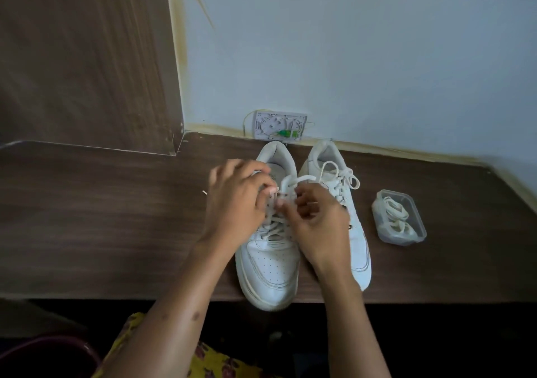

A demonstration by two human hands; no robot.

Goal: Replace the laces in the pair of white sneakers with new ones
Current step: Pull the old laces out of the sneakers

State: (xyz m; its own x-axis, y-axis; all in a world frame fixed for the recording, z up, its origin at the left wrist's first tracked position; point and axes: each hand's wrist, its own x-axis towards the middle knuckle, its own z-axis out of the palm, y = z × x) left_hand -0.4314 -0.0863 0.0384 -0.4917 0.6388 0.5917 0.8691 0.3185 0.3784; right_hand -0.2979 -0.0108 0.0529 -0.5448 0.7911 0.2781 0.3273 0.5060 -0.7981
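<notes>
Two white sneakers stand side by side on the brown wooden table, toes toward me. Over the left sneaker (268, 270) both hands work at the tied lace (290, 181) near the top eyelets. My left hand (236, 203) pinches the lace at the knot with curled fingers. My right hand (315, 220) pinches the lace from the other side and partly covers the right sneaker (359, 249), whose lace is tied in a bow (344, 175). A clear plastic container (399, 217) to the right holds coiled white laces.
The table (101, 217) runs to a front edge just below the sneaker toes. A white junction box (280, 124) with a green part sits on the wall behind the shoes. A dark wood panel rises at the back left. A small pale stick (204, 193) lies left of my hands.
</notes>
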